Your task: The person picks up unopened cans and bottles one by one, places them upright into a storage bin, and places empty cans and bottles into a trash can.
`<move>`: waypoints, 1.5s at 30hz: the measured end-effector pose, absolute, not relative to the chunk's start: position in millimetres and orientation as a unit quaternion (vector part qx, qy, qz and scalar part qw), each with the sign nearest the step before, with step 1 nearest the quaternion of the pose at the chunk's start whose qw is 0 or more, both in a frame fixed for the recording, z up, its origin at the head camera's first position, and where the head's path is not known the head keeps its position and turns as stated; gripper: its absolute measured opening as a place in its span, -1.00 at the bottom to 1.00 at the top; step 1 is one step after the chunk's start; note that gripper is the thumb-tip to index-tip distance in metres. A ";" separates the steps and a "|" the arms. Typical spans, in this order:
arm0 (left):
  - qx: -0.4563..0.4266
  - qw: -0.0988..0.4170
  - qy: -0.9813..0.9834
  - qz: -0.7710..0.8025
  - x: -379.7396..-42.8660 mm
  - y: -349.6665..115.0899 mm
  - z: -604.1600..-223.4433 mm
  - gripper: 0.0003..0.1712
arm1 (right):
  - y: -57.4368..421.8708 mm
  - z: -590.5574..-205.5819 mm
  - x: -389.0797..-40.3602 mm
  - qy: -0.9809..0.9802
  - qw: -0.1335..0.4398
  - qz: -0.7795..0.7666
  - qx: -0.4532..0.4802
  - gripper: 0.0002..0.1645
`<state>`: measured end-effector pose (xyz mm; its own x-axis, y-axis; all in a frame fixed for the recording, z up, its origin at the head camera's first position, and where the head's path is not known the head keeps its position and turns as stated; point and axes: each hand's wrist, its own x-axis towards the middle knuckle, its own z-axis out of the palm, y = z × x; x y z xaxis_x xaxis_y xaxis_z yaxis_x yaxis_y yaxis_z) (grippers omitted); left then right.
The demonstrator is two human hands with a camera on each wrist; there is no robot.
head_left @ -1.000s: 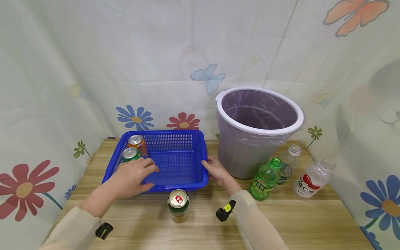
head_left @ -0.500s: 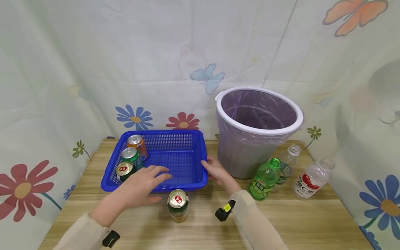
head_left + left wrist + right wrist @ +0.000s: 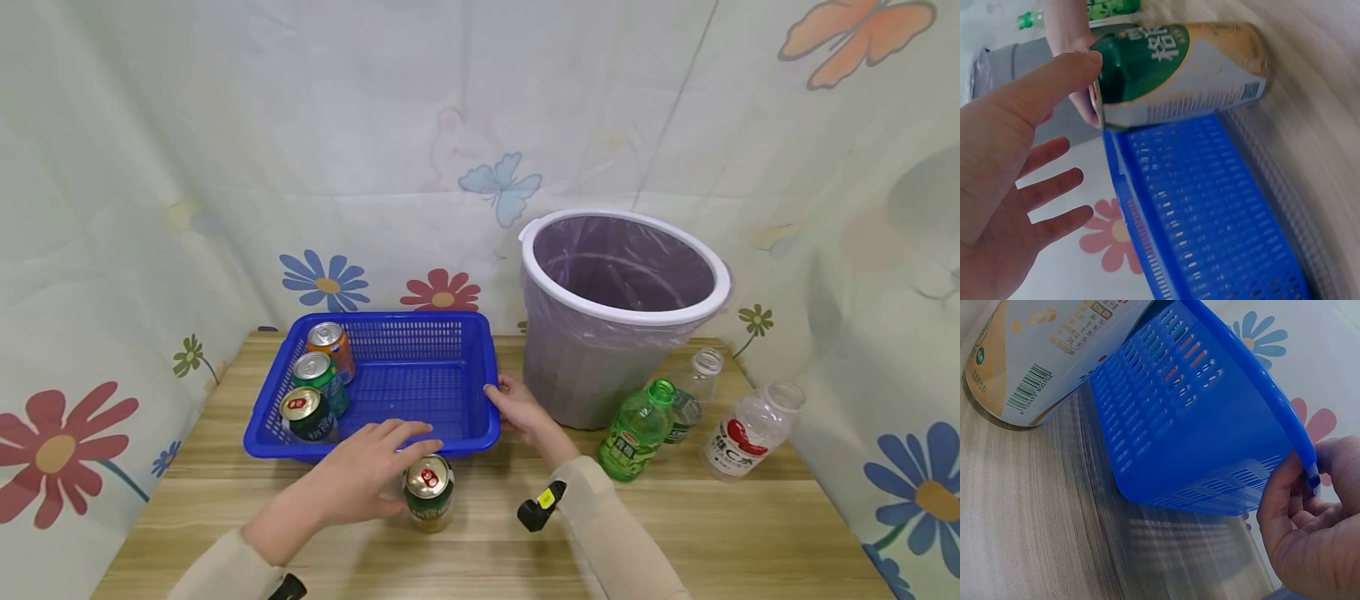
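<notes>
A green and gold drink can stands upright on the table, just in front of the blue plastic basket. My left hand is at the can's left side with fingers spread and relaxed; in the left wrist view the thumb appears close to the can's top, and whether it touches I cannot tell. My right hand pinches the basket's right rim between thumb and fingers. Along the basket's left side stand an orange can, a green can and a dark green can with a gold top.
Behind the right hand stands a grey bin with a white rim and a purple liner. To its front right are a green bottle, a clear bottle and a clear bottle with a red-and-white label. A patterned curtain hangs behind the table.
My left hand has moved from above the cans in the basket, right and toward me, to the can in front. The right hand stays on the basket rim.
</notes>
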<state>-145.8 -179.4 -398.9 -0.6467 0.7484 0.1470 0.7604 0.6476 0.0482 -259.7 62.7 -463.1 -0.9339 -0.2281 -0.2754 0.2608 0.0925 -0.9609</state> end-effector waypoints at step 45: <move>-0.472 0.094 -0.877 0.011 -144.6 -150.0 -428.2 -0.29 | 61.7 -464.5 -260.7 0.717 0.175 -0.674 0.015 -0.67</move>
